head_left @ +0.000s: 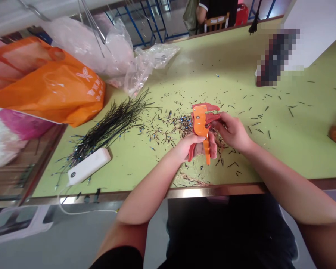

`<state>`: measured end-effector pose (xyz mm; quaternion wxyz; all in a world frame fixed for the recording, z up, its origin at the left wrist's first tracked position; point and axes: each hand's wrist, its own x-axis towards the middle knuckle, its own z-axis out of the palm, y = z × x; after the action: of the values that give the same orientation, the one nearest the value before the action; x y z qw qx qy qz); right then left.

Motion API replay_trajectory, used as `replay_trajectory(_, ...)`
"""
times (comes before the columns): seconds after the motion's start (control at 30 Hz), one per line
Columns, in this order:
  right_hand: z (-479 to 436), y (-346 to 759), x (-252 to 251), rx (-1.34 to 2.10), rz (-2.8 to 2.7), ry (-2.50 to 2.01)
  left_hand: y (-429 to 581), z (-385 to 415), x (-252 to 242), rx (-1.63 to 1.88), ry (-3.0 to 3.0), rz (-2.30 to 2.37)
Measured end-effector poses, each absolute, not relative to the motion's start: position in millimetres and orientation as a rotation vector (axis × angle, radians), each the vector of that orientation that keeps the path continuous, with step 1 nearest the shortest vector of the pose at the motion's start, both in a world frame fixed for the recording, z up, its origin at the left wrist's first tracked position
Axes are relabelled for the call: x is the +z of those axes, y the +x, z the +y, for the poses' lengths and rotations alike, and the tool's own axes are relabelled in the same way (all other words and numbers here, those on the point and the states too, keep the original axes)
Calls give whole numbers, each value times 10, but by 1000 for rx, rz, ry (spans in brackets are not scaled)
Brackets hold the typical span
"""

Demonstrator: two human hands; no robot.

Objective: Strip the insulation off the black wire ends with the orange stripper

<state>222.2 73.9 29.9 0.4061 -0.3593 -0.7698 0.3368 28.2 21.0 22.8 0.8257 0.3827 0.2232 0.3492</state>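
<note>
My left hand [190, 145] is wrapped round the handles of an orange wire stripper [200, 123] held upright over the green table [235, 67]. My right hand [232, 130] is at the tool's jaw, fingers pinched together beside it; what they pinch is too small to make out. Under and around both hands lies a heap of short cut wire bits with blue ends [182, 125]. A bundle of long black wires [112, 125] lies spread to the left of the hands.
A white oblong device [89, 165] with a cable sits near the front left edge. An orange bag [49, 86] and clear plastic bags [114, 56] stand at the back left. A person sits on a chair [217, 20] beyond the table. A white box [316, 26] stands far right.
</note>
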Motion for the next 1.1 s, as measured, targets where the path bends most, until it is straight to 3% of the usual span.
replay_trajectory(1.1, 852, 2264, 207, 790, -1879, -950, 305, 243, 253, 934, 760, 717)
